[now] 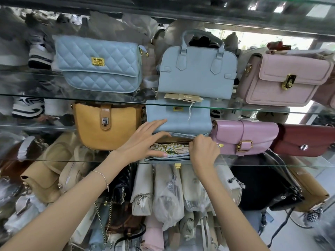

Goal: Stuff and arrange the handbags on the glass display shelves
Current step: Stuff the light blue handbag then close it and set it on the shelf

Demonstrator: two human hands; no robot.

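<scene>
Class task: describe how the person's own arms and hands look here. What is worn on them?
Both arms are bare, with no sleeves in view. The left arm carries a thin chain bracelet at the wrist; the right arm wears nothing visible. Neither the left hand nor the right hand shows gloves or rings.

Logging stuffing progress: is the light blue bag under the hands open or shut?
Open: the light blue bag has its flap lifted and zip parted, showing a gold chain inside.

Bright daylight, glass glare, warped edges
</scene>
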